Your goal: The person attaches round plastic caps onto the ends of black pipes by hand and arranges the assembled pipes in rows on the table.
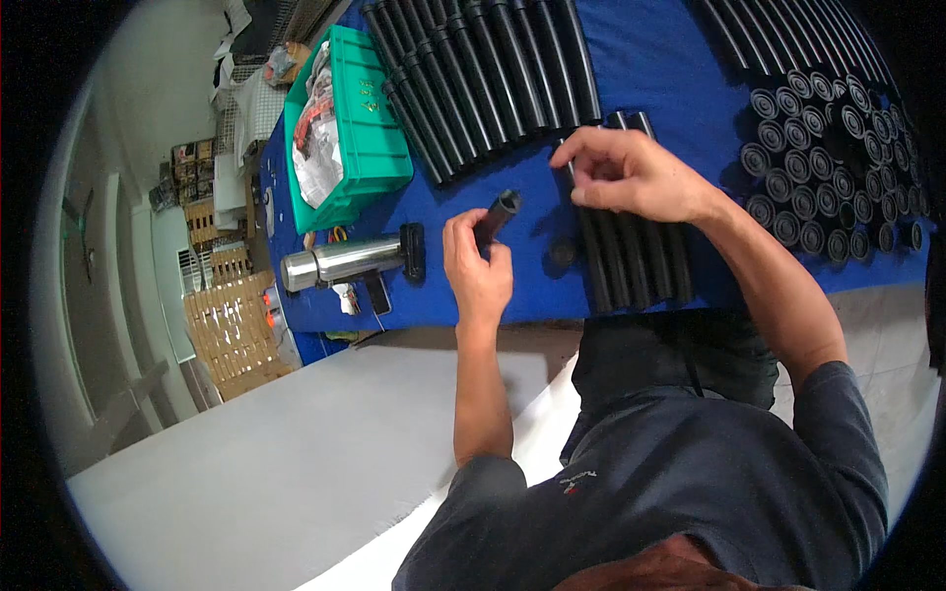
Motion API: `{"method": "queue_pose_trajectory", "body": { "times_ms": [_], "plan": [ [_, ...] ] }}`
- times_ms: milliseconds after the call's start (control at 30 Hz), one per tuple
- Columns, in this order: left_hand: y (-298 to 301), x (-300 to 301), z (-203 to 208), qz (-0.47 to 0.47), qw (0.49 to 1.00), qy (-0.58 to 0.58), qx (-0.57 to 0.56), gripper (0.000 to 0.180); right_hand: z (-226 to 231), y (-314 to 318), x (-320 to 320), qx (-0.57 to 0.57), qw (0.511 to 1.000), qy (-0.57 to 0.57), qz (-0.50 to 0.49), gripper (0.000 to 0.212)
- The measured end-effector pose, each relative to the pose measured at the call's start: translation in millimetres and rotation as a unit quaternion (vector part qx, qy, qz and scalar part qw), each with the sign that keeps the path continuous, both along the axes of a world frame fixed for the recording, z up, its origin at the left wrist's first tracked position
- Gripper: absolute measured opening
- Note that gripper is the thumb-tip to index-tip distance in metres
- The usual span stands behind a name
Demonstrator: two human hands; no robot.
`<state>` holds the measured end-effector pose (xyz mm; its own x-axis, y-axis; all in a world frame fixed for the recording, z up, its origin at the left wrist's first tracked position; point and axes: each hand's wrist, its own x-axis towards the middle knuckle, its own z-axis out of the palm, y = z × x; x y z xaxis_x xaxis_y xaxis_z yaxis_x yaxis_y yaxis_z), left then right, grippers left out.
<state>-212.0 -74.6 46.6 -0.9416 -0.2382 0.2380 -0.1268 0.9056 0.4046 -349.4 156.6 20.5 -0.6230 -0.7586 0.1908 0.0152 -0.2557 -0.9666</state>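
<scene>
My left hand is closed around a black tube, whose end sticks up past the fingers toward the upper right. Much of that tube is hidden in the palm. My right hand hovers over a row of black tubes lying side by side near the table's front edge. Its index finger stretches left and its thumb is apart, with nothing visible between them. A small round black piece sits on the blue cloth between my hands, left of the row.
A green crate with crumpled wrapping stands at the left, near a steel flask. More black tubes fill the back of the blue table. At the right, many round-ended black parts stand grouped below further tubes.
</scene>
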Motion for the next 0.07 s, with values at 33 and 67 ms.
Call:
{"method": "queue_pose_trajectory", "body": {
  "times_ms": [33, 67],
  "plan": [
    [7.1, 0.2, 5.7, -0.02, 0.999, -0.003, 0.039, 0.039, -0.8, -0.7, 0.2, -0.013, 0.999, 0.001, 0.031, 0.033],
    [15.5, 1.7, 13.0, -0.04, 0.996, -0.007, 0.079, 0.039, 1.4, -1.3, 2.6, -0.025, 0.998, 0.002, 0.062, 0.036]
  ]
}}
